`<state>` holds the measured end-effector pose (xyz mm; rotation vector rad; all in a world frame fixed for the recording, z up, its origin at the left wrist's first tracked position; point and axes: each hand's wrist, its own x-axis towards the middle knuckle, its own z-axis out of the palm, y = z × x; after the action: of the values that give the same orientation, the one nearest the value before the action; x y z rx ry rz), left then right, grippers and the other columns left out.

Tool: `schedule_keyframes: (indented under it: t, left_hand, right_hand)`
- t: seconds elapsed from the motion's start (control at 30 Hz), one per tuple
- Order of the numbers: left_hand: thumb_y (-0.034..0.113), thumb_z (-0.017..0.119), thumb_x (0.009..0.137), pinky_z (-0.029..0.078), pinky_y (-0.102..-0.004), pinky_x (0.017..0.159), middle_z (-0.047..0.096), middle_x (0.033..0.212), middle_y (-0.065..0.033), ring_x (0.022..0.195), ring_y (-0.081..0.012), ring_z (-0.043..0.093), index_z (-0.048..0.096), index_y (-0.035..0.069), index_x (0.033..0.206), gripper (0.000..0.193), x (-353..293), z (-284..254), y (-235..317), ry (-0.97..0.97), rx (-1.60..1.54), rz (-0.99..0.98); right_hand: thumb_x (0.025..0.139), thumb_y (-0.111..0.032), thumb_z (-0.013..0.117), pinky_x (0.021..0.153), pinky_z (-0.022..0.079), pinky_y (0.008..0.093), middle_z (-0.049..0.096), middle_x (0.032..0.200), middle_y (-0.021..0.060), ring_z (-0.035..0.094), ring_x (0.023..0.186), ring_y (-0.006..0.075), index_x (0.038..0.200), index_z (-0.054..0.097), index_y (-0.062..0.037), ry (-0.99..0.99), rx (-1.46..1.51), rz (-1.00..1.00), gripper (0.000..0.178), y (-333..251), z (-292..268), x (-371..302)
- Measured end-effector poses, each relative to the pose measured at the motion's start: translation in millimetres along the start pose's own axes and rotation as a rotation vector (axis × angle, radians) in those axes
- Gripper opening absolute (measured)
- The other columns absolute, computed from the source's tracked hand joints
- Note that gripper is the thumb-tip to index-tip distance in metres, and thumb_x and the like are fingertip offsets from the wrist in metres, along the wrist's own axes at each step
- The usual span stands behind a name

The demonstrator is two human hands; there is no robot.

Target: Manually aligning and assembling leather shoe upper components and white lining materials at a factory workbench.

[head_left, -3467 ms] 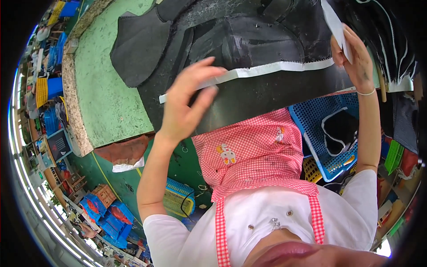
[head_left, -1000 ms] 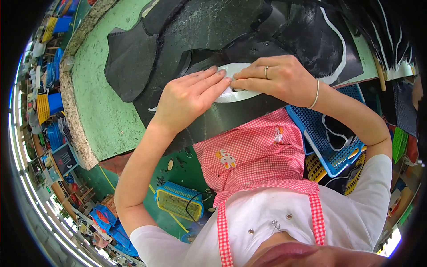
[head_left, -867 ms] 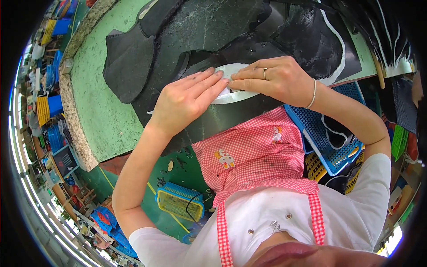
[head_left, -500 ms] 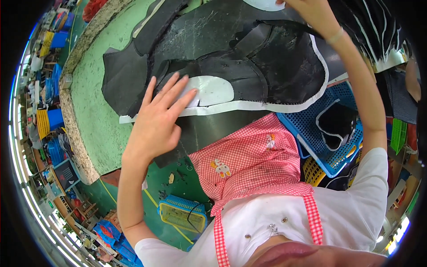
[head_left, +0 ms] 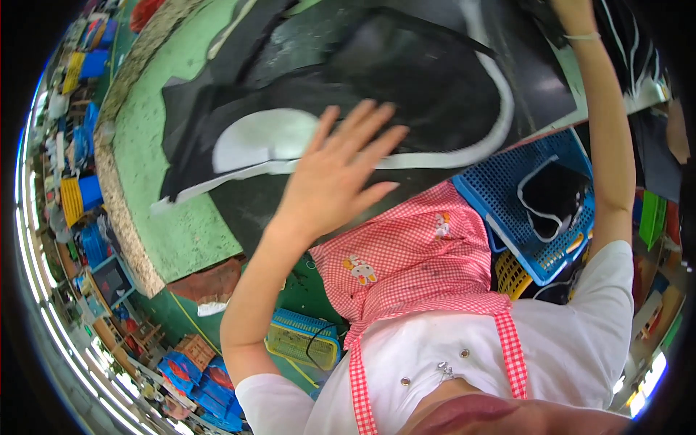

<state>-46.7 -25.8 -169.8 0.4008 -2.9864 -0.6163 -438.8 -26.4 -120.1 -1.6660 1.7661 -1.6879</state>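
Note:
My left hand (head_left: 335, 168) lies with fingers spread on a flat black sewn piece (head_left: 413, 94) that has a white strip (head_left: 464, 156) along its curved edge. Beside those fingertips, a white rounded patch (head_left: 264, 136) sits on the black material. Underneath is a dark smooth board (head_left: 254, 206). My right hand (head_left: 573, 10) reaches to the top right and is partly cut off by the picture's edge. Its fingers are hidden; a blurred dark thing (head_left: 544, 20) is next to it, and I cannot tell whether it is held.
The green worktop (head_left: 145, 170) has a rough stone-like rim (head_left: 119, 217). Below its right side stands a blue basket (head_left: 500, 188) containing a black piece with white edging (head_left: 554, 199). More black pieces with white edges (head_left: 616, 51) hang at the far right. A blue-and-yellow basket (head_left: 303, 341) is on the floor.
The black piece with its white patch has shifted left. My left hand has moved right across it. My right hand has moved up and right, and the white rounded piece it held is out of sight.

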Motion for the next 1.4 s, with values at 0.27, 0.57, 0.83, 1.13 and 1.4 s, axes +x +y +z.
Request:
schedule_keyframes:
  t: [0.27,0.57,0.83,1.13,1.4]
  left_hand:
    - [0.029,0.066,0.083,0.038,-0.0413,0.094,0.065,0.102,-0.0091,0.102,-0.0287,0.055,0.069,0.008,0.100,0.028,29,-26,21,0.335,-0.305,-0.155]
    - [0.021,0.062,0.093,0.030,-0.0220,0.053,0.046,0.062,0.0034,0.059,-0.0027,0.038,0.058,-0.002,0.080,0.027,60,-18,17,0.023,-0.614,-0.486]
    - [0.024,0.062,0.092,0.032,-0.0256,0.051,0.046,0.057,0.0002,0.055,-0.0056,0.039,0.061,-0.003,0.077,0.032,59,-14,5,-0.158,-0.581,-0.518]
    - [0.019,0.070,0.078,0.046,-0.0405,0.076,0.065,0.080,-0.0085,0.074,-0.0271,0.061,0.064,0.006,0.086,0.016,68,-32,27,-0.187,0.256,-0.479]
    - [0.006,0.062,0.074,0.031,-0.0556,0.107,0.049,0.142,-0.0067,0.135,-0.0308,0.040,0.054,0.017,0.132,0.060,0,-23,-6,0.024,0.209,-0.133]
  right_hand:
    - [0.093,-0.018,0.064,0.074,0.052,0.0189,0.066,0.096,-0.0018,0.063,0.084,0.0036,0.109,0.065,-0.0058,-0.193,0.560,0.684,0.020,-62,2,-141]
    - [0.094,-0.024,0.063,0.056,0.056,0.0226,0.067,0.075,0.0077,0.068,0.063,0.0118,0.091,0.064,0.0016,-0.383,0.286,0.687,0.026,-55,47,-152]
    - [0.092,-0.024,0.064,0.046,0.051,0.0210,0.064,0.060,0.0065,0.065,0.050,0.0115,0.082,0.068,0.0005,-0.568,-0.060,0.665,0.027,-46,56,-143]
    - [0.080,-0.019,0.071,0.063,0.053,0.0311,0.067,0.078,0.0045,0.066,0.070,0.0215,0.087,0.061,-0.0081,-0.471,-0.691,0.140,0.016,-60,56,-143]
    - [0.073,-0.029,0.079,0.115,0.026,0.0437,0.037,0.151,0.0090,0.036,0.138,0.0277,0.144,0.039,-0.0131,-0.737,-0.554,-0.183,0.083,-72,54,-184]
